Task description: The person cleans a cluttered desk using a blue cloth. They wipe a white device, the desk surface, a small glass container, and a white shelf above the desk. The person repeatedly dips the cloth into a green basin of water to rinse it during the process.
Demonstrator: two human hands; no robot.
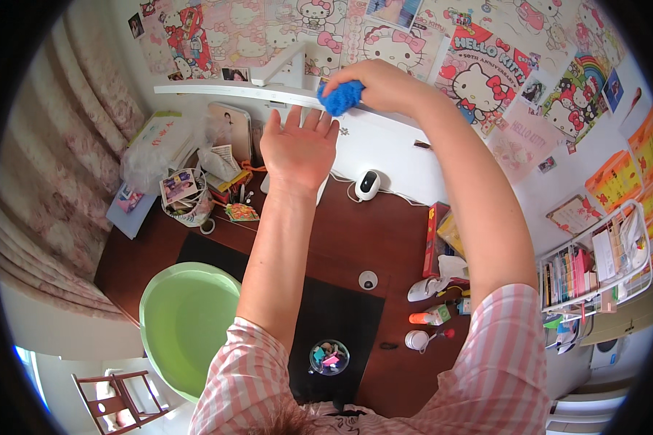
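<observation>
A long white lamp bar [212, 89] runs across the far side, joined to a white angled bracket [285, 65] at the wall. My right hand [383, 87] grips a crumpled blue cloth [340, 98] against the bar, right of the bracket. Just below, my left hand [300, 149] is raised palm up with fingers slightly apart. Its fingertips reach close to the bar's lower edge; whether they touch it cannot be told. Nothing shows in that palm. Behind the hands stands a white panel [397, 147].
A green basin [190, 326] holding what looks like water stands at left. On the dark wooden desk [353, 234] are a white camera [368, 185], a black mat [337, 315] and a clear bowl of small items [329, 357]. A filled basket [188, 204] and a wire rack [593, 261] flank it.
</observation>
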